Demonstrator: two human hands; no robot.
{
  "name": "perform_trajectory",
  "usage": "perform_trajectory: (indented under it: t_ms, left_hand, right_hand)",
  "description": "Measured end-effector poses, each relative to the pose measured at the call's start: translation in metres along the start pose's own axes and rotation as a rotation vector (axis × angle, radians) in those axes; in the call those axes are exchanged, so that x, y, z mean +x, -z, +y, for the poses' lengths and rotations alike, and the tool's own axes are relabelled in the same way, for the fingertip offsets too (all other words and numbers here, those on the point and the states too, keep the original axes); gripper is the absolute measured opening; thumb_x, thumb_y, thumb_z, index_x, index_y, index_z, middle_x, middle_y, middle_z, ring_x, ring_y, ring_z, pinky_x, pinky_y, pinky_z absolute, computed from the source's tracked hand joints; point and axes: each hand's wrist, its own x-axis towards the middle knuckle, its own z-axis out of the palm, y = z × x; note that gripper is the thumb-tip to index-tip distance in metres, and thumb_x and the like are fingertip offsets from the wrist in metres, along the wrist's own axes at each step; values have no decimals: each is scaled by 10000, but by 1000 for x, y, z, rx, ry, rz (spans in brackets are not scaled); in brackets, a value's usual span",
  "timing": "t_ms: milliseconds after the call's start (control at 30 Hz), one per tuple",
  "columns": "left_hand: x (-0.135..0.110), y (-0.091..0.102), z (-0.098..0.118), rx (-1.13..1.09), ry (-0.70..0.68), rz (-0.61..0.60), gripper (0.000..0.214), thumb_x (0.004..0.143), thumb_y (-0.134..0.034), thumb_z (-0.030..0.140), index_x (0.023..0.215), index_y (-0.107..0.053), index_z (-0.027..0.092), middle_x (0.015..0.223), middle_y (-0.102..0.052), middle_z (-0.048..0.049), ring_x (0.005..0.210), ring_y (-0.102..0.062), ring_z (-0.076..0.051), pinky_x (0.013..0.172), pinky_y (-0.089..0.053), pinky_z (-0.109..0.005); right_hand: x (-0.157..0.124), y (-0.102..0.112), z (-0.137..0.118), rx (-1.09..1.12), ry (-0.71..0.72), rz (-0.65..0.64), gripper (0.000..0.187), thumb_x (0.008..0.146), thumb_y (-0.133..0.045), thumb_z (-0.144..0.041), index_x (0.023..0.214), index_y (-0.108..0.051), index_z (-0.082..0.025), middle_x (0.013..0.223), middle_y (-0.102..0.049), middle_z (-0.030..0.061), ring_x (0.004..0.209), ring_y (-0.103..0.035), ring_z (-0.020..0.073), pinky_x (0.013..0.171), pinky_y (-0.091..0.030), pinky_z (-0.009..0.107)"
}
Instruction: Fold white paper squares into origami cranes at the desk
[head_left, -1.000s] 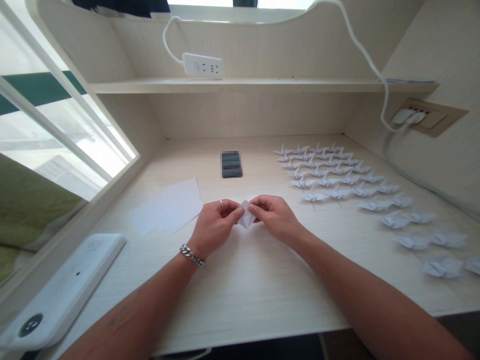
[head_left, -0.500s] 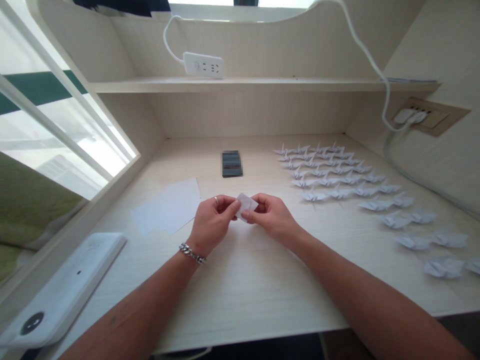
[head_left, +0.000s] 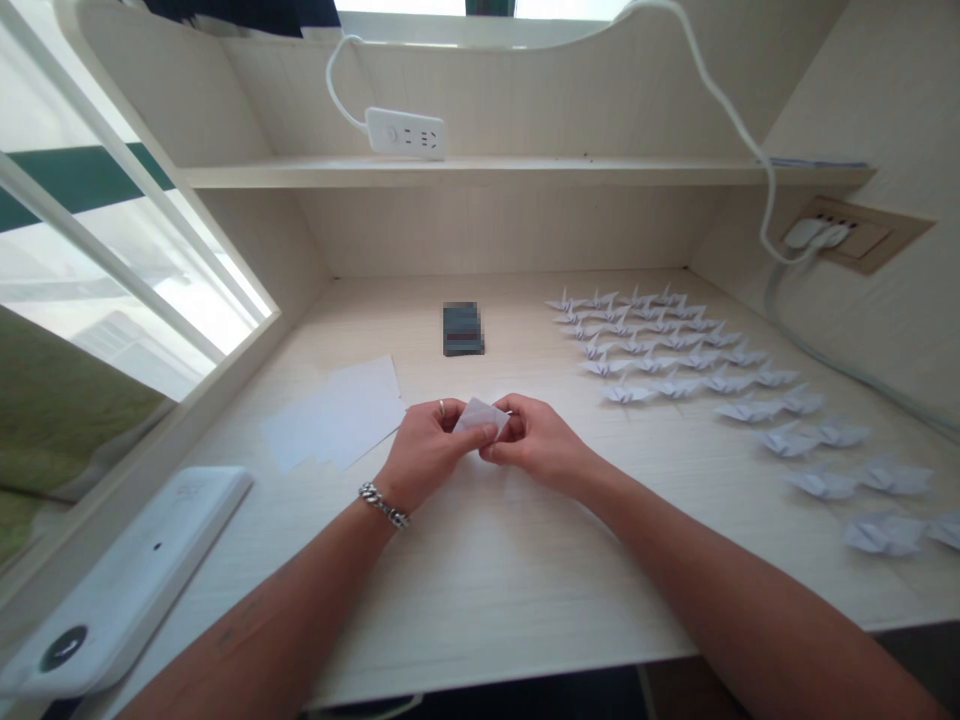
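Observation:
A small folded white paper is held just above the middle of the desk. My left hand is closed on it, the thumb lying across its lower front and the fingers behind. At its right corner my right hand pinches the paper, with the thumb and fingertips close together. The left hand wears a ring and a chain bracelet. Left of my hands lie flat white paper sheets, overlapping. Several rows of folded paper cranes stand to the right.
A dark, blurred flat object lies behind my hands. At the left edge rests a long white device. A power strip sits on the shelf. Its white cable runs toward a wall socket at the right.
The folded paper has turned and shifted slightly left between my hands. My left thumb now lies across it, and my right thumb has moved down off its face to the corner.

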Motion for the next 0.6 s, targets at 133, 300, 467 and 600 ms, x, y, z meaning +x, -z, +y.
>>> perform_trajectory:
  t_ms: [133, 300, 467, 600]
  left_hand:
    - [1, 0, 1, -37, 34, 100, 287, 681, -730, 408, 629, -654, 137, 571, -607, 12, 519, -494, -97, 489, -355, -219]
    - [2, 0, -3, -69, 40, 155, 335, 699, -717, 465, 701, -685, 132, 631, -648, -17, 548, -517, -107, 500, -379, -220]
    - [4, 1, -8, -184, 21, -8, 318, 683, -741, 406, 816, -690, 122, 747, -689, -61, 660, -605, -153, 613, -479, -262]
    - [3, 0, -6, -148, 22, -32, 271, 678, -731, 363, 787, -690, 118, 715, -684, -55, 628, -591, -141, 596, -474, -256]
  right_hand:
    - [-1, 0, 0, 8, -16, -36, 339, 642, -716, -186, 930, -537, -185, 610, -576, -59, 560, -550, 117, 512, -392, 231]
    - [-2, -2, -3, 15, -36, -14, 411, 628, -736, -188, 983, -530, -183, 608, -583, -63, 563, -557, 119, 513, -383, 231]
    - [1, 1, 1, 55, 15, 14, 305, 646, -721, -209, 905, -564, -174, 643, -584, -49, 596, -563, 119, 543, -397, 236]
    - [4, 4, 3, 77, 31, 96, 288, 677, -704, -243, 926, -586, -161, 631, -586, -40, 584, -558, 116, 548, -410, 238]
